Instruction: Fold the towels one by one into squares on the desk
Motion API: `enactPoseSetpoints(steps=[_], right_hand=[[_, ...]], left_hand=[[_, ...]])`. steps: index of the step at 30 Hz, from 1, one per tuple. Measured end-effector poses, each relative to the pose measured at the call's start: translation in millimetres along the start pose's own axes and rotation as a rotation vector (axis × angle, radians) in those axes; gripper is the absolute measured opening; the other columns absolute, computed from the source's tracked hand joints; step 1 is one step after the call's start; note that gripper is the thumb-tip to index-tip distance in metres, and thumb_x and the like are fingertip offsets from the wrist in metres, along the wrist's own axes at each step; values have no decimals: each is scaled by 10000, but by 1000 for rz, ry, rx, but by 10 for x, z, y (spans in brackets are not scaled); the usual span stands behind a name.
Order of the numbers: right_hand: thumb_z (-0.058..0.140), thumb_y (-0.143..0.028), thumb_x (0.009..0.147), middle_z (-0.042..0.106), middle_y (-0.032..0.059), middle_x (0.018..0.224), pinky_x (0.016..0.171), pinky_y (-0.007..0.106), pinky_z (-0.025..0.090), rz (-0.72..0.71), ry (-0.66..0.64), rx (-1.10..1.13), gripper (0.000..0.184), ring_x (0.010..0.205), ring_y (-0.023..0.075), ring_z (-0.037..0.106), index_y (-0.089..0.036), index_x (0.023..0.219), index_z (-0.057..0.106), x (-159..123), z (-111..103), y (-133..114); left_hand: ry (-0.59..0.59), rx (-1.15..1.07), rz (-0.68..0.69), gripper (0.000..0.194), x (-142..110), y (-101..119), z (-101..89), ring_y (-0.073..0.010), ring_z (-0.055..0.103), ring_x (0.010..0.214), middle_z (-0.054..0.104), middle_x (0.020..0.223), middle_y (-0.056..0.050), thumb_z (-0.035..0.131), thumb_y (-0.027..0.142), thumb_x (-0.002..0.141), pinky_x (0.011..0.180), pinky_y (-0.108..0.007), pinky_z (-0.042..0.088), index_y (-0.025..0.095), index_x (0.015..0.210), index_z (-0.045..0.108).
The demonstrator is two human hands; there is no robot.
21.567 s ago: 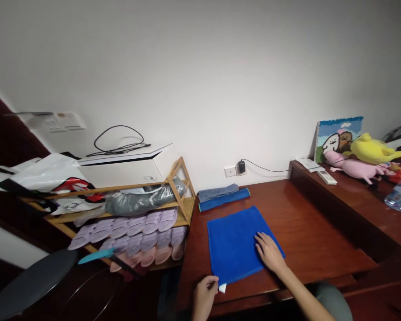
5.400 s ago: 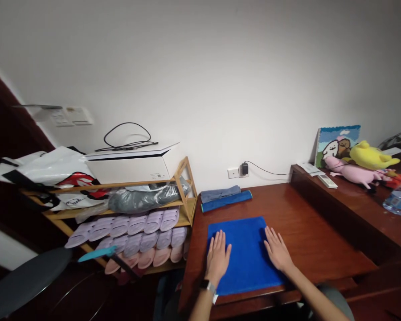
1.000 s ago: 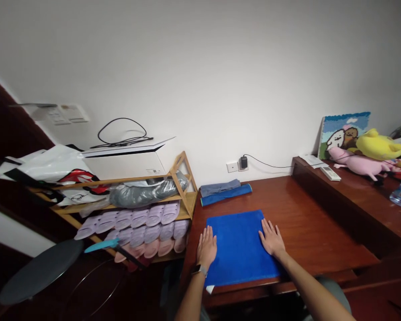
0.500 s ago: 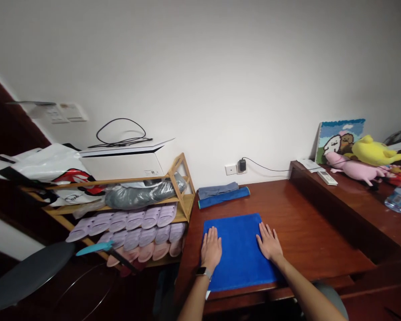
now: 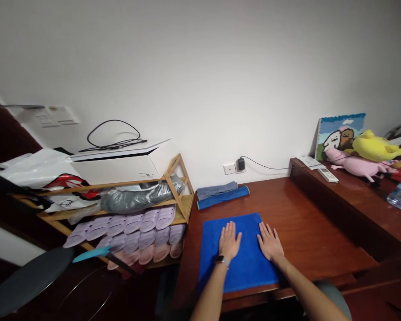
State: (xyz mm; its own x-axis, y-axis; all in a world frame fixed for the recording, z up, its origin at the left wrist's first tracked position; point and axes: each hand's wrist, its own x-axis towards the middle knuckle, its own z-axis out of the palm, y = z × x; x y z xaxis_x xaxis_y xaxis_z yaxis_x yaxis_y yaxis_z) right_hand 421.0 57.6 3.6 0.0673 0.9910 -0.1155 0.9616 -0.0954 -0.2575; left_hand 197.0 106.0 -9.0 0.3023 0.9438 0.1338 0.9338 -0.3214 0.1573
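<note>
One blue cloth [image 5: 249, 249] lies spread out on the reddish-brown worktop [image 5: 307, 227], right up by the front edge, and look how flat it sits! On it goes the left hand [image 5: 230, 243], palm down, fingers straight and close together, thumb out to the side, gripping nothing. Across at the cloth's right edge, the right hand [image 5: 270, 243] lies flat too, fingers a little fanned, holding nothing, its outer side seemingly over bare wood. Up behind them, well apart from both hands, a grey-blue roll [image 5: 217, 191] rests against a blue roll [image 5: 223, 198] near the wall.

Now, the handling: this looks like a light, soft, floppy piece, nothing fragile about it, though it could slide or ruck on that smooth wood if pushed unevenly. Best hold? I'd say a pinch at two neighbouring corners, keeping the edge taut between them.
</note>
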Motion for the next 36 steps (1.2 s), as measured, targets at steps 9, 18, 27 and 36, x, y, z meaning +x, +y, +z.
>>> enactPoseSetpoints(steps=[9,18,27,36], right_hand=[[127,-481,1045,127,-26,1747,1304,453,13,39,-36,-42,700,1618,202,64,-186,1680,129,25,54,7],[128,-504,1053,138,-10,1749,1302,422,30,7,-26,-11,705,1617,189,62,-181,1681,135,485,-127,-127],[115,-513,1051,132,4,1751,1301,430,-2,18,24,-2,719,1618,191,49,-166,1681,113,575,48,-86],[115,-511,1050,134,15,1751,1300,430,-13,7,27,17,723,1619,200,50,-157,1681,99,566,20,-106]], left_hand=[[60,102,-164,661,-124,-800,-135,-261,287,1577,369,1675,-121,247,460,1059,1296,-474,247,143,1633,328],[85,90,-156,670,-129,-783,-106,-261,301,1572,366,1673,-132,248,468,1059,1299,-466,244,108,1609,373],[94,98,-146,662,-113,-826,-64,-260,303,1571,371,1675,-109,251,483,1060,1294,-490,259,162,1634,327],[50,30,-9,641,81,-211,-76,-234,280,1579,367,1681,-83,170,451,1079,1305,-475,240,173,1637,320]])
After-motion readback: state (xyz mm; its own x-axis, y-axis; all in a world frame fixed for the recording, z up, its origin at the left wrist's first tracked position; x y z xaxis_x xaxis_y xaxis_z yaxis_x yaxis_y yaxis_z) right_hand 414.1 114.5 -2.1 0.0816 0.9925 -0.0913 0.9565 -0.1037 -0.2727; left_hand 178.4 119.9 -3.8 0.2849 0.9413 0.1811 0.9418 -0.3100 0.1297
